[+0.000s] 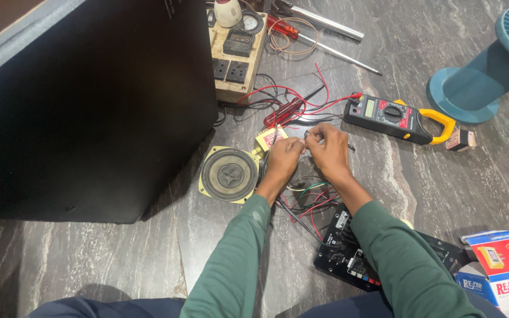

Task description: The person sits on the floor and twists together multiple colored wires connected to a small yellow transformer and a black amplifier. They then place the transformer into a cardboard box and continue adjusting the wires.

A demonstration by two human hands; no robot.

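Note:
My left hand (284, 158) and my right hand (327, 148) meet over the stone floor, fingertips pinched together on thin wires (307, 136). A small yellow transformer (269, 138) lies just left of my left fingers. A round speaker (229, 174) in a yellow frame rests beside my left wrist. Loose red, green and black wires (310, 197) spread under my forearms toward a black circuit panel (349, 247). Both sleeves are green.
A large black cabinet (89, 106) fills the left. A switch board with sockets (237, 53) stands behind. A clamp meter (393, 116), red-handled tool (284, 111), teal spool (478, 76), screwdrivers (325, 35) and small boxes (502, 268) lie around.

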